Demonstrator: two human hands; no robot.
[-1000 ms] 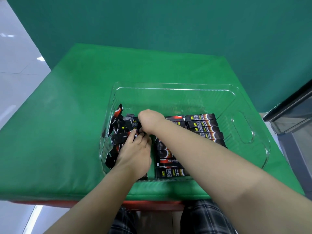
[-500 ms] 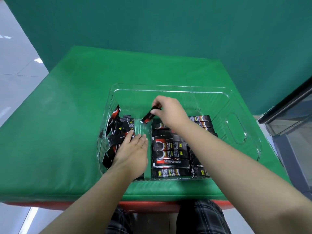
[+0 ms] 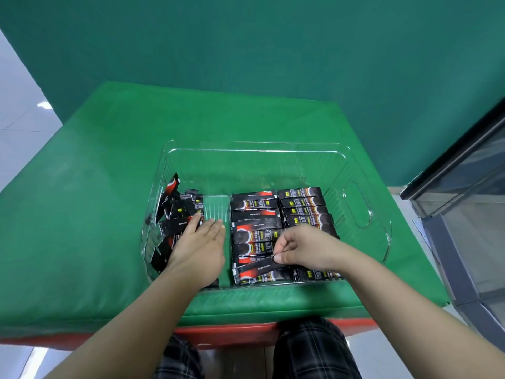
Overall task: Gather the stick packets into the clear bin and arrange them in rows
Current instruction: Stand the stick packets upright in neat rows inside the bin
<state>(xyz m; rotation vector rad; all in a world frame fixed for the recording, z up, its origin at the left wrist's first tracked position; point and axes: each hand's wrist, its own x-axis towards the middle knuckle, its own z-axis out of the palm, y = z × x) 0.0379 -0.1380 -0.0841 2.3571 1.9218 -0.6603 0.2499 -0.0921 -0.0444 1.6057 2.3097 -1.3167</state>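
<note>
Forearm (image 3: 382, 272) hides packets (image 3: 314, 274) behind right hand (image 3: 303, 247).

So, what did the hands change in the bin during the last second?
The right hand took one stick packet from the loose pile, lifted it across, and brought it toward the near end of the middle row, where it pinches it low. The left hand stayed flat on the pile. The clear bin and the right row look unchanged.
</note>
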